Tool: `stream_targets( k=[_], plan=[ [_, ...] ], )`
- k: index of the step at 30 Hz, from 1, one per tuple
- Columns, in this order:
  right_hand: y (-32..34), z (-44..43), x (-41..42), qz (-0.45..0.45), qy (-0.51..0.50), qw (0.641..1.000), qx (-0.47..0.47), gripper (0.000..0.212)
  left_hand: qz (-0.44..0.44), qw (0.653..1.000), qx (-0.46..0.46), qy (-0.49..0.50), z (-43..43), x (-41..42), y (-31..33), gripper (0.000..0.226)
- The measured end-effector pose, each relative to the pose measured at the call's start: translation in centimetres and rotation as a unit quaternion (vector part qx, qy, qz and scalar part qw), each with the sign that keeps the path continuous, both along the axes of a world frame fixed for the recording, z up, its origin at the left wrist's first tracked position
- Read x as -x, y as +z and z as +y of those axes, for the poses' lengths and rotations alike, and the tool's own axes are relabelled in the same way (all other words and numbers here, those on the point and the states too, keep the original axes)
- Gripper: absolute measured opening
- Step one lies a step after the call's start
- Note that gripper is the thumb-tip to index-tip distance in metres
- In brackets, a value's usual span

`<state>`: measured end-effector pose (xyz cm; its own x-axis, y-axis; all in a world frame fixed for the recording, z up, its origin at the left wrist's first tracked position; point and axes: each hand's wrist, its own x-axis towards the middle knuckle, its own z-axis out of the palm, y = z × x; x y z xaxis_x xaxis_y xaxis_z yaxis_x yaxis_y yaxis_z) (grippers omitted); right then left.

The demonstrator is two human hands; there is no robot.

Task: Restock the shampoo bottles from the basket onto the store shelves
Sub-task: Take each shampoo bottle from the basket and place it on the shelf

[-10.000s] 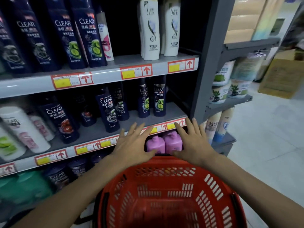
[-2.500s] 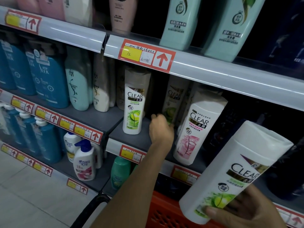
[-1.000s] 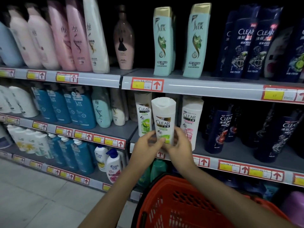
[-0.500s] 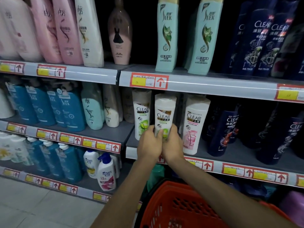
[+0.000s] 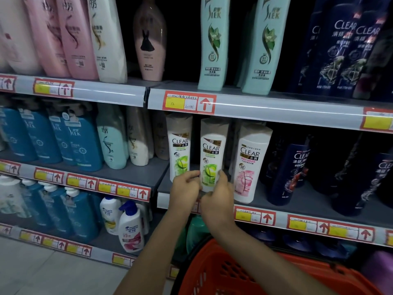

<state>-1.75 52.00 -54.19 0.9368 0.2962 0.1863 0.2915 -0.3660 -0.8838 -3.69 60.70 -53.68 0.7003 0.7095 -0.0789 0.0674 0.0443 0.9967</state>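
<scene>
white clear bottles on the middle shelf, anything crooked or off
Nothing spilled or damaged. The left hand and right hand grip the middle bottle low down, upright, label forward. The pink-label bottle beside it leans slightly right, maybe only lens distortion.

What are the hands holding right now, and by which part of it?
Both hands hold the middle white CLEAR bottle by its lower end: left hand on its left side, right hand on its right.

Upright on the grey shelf (image 5: 316, 202): green-labelled CLEAR bottle (image 5: 179, 150), pink-labelled CLEAR bottle (image 5: 251, 162), dark blue CLEAR bottles (image 5: 289, 173) at right. The middle CLEAR bottle (image 5: 211, 152) has its base hidden.
</scene>
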Motion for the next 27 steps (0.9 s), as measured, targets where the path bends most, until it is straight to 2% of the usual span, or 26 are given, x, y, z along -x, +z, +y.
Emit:
stream_targets(
  k=[3, 5, 8, 11, 20, 27],
  plan=[
    [0.1, 0.5, 0.1, 0.021, 0.006, 1.000, -0.017, 0.063, 0.012, 0.999, 0.021, -0.025, 0.1, -0.2, 0.4, 0.048],
    [0.3, 0.9, -0.4, 0.035, 0.000, 0.999, -0.034, 0.064, 0.017, 0.999, 0.032, -0.040, -0.1, -0.3, 0.9, 0.053],
    [0.2, 1.5, -1.6, 0.056, -0.008, 0.997, -0.050, 0.072, 0.022, 0.996, 0.059, -0.063, -0.2, -0.9, 1.4, 0.037],
    [0.2, 1.6, -2.8, 0.052, -0.029, 0.996, -0.063, 0.076, 0.028, 0.995, 0.066, -0.074, -0.1, -2.0, 1.6, 0.040],
    [-0.6, 2.4, -4.7, 0.040, -0.025, 0.996, -0.076, 0.086, 0.006, 0.989, 0.126, -0.074, 0.5, -4.6, 1.4, 0.030],
    [0.1, 1.8, -4.1, 0.033, -0.011, 0.998, -0.058, 0.085, -0.001, 0.986, 0.159, -0.052, 0.0, -4.8, 1.6, 0.025]
  ],
)
